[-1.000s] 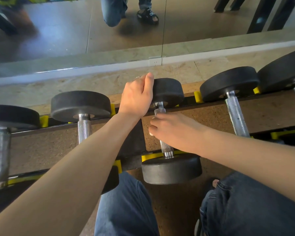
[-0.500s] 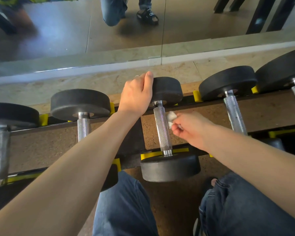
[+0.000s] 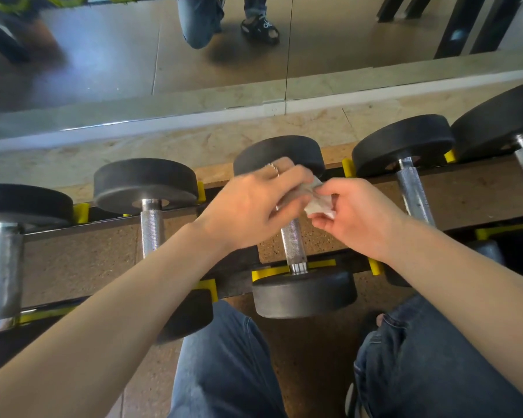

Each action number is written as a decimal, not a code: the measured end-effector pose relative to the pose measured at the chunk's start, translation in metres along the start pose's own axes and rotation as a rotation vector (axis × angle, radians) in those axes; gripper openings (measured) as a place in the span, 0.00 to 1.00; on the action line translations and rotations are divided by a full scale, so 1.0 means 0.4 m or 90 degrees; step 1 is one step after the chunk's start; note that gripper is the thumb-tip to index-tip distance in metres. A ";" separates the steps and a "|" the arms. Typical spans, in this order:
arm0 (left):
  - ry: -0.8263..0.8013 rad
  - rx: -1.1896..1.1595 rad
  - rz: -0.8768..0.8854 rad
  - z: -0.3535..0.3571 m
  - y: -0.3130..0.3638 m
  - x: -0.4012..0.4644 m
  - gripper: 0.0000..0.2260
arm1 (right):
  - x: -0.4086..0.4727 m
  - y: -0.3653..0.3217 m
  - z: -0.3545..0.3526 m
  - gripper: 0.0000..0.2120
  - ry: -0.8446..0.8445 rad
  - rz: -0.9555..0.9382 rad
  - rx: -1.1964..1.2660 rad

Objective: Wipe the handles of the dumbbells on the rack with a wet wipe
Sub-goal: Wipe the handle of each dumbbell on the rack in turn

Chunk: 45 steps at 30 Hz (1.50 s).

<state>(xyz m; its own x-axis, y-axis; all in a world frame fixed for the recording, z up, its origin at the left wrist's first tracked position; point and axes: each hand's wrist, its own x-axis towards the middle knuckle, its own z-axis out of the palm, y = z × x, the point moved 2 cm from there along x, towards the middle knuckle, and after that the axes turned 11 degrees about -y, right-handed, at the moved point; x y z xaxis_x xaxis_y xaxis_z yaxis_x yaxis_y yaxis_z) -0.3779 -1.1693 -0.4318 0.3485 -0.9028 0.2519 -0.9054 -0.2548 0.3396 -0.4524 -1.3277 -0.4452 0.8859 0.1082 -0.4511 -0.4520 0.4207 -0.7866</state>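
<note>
**Both hands on the wet wipe above the middle dumbbell**

We see the left hand (image 3: 254,203) and the right hand (image 3: 357,212) meeting over the middle dumbbell's handle (image 3: 293,245). The white wet wipe (image 3: 316,200) sits crumpled between them. Right hand pinches its lower end between thumb and curled fingertips. Left hand's fingers are curled round the wipe's upper end; a ring (image 3: 274,169) shows on one finger. Left hand is a bit motion-blurred, so we cannot tell exactly which fingers press the wipe. Whether the wipe touches the handle we cannot tell; it looks to be just above the handle's far end.

The middle dumbbell (image 3: 304,294) lies across the rack (image 3: 233,282), near black head toward us, far head partly behind the left hand. Its knurled chrome handle is bare below the hands. Yellow saddles (image 3: 266,273) cradle it on the near rail.

Neighbours: a dumbbell to the left (image 3: 145,184), another at the far left edge (image 3: 5,267), one to the right (image 3: 402,143), and a bigger one cut off at the right edge (image 3: 501,125). All sit in the same rack, parallel, apart from each other.

Our knees in blue jeans (image 3: 224,366) are at the bottom. A mirror (image 3: 133,55) runs along the floor behind the rack.
</note>
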 end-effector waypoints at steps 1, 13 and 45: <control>-0.024 -0.021 -0.006 0.009 -0.006 -0.006 0.12 | 0.001 -0.001 0.001 0.16 -0.010 -0.004 0.000; 0.000 -0.088 -0.077 0.004 -0.030 -0.020 0.05 | 0.007 -0.002 0.036 0.20 -0.034 -0.095 -0.165; 0.103 -0.066 -0.194 -0.070 -0.065 -0.012 0.06 | 0.003 -0.034 -0.072 0.15 0.248 0.019 -0.356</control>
<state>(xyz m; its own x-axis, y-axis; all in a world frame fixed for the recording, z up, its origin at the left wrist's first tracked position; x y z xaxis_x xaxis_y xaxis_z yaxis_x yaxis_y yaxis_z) -0.3493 -1.1487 -0.4165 0.6398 -0.7225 0.2622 -0.7276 -0.4594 0.5094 -0.4481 -1.3594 -0.4471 0.8170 -0.2640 -0.5126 -0.5548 -0.1179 -0.8236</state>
